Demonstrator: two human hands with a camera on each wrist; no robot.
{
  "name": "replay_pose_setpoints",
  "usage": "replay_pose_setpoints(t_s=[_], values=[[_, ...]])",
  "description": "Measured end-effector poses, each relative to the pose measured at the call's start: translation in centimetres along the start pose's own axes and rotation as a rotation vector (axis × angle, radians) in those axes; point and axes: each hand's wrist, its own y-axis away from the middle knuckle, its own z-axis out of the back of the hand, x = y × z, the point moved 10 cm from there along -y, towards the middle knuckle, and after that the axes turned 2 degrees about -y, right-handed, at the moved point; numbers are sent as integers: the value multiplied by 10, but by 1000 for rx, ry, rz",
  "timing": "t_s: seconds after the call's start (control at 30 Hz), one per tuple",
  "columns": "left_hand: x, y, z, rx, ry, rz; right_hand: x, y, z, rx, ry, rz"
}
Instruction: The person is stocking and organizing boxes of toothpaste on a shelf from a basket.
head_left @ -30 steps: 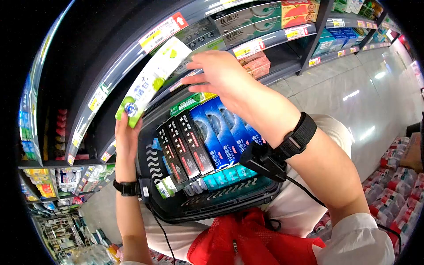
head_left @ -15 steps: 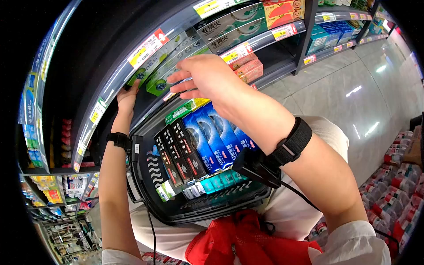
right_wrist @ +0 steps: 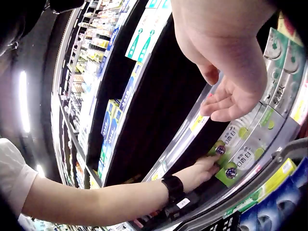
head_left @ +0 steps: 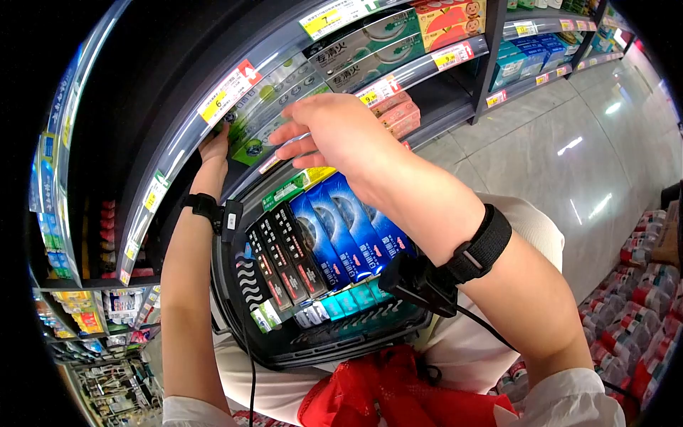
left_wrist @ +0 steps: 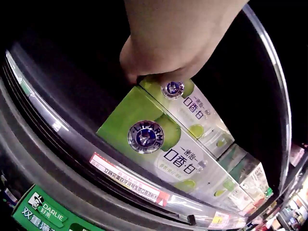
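Observation:
My left hand [head_left: 213,149] reaches into the shelf at the near end of two green-and-white toothpaste boxes lying side by side. In the left wrist view it grips the end of the rear toothpaste box [left_wrist: 197,109], its fingertips partly hidden behind the carton. The front toothpaste box [left_wrist: 161,144] lies along the shelf edge with its lime picture and round blue emblem showing. My right hand [head_left: 320,132] hovers over the shelf front near these boxes, fingers relaxed and apart, holding nothing.
A black basket [head_left: 284,359] sits by the person's lap, holding black boxes [head_left: 281,249], blue boxes [head_left: 341,228] and small teal boxes [head_left: 348,304]. The shelf's price-tag rail [head_left: 171,164] curves past the left hand. Grey-green toothpaste boxes [head_left: 356,53] stand farther along.
The left hand has carried a green-and-white toothpaste box from above the basket onto the shelf beside another. The right hand has shifted slightly left and down, staying unfolded.

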Motion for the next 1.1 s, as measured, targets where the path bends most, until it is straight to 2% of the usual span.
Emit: replay_pose_setpoints(t_s=[0.07,0.2,0.33,0.4,0.47,0.77,0.8,0.87,0.9,0.97,1.0,1.07,1.1], values=[[-16,9,0,-28,-176,-18,0,0,-1,7,3,5],[13,-27,-9,32,29,-71,0,-2,-2,7,7,9],[32,-53,-13,54,-166,-73,-2,-3,-2,13,0,-4],[31,-51,-13,43,-232,-74,-4,-4,-3,14,13,-16],[18,-43,-11,-7,-136,-157,-4,-4,-3,16,20,-18],[-15,-4,-7,-16,-146,-96,-9,-8,-6,1,44,-38],[-1,-15,-4,-19,-144,-93,-11,-8,-6,-6,43,-46],[21,-35,-11,122,-63,-147,-14,-10,-5,3,52,-42],[5,-17,-4,117,-61,-144,-14,-11,-5,11,59,-34],[-6,37,-5,365,136,28,-18,-14,-3,-11,23,-13],[-5,52,7,353,135,38,-18,-15,-2,-36,-17,10],[-22,89,24,461,186,-177,-19,-14,-5,-6,6,10],[-20,109,32,495,171,-154,-20,-14,-5,7,25,15]])
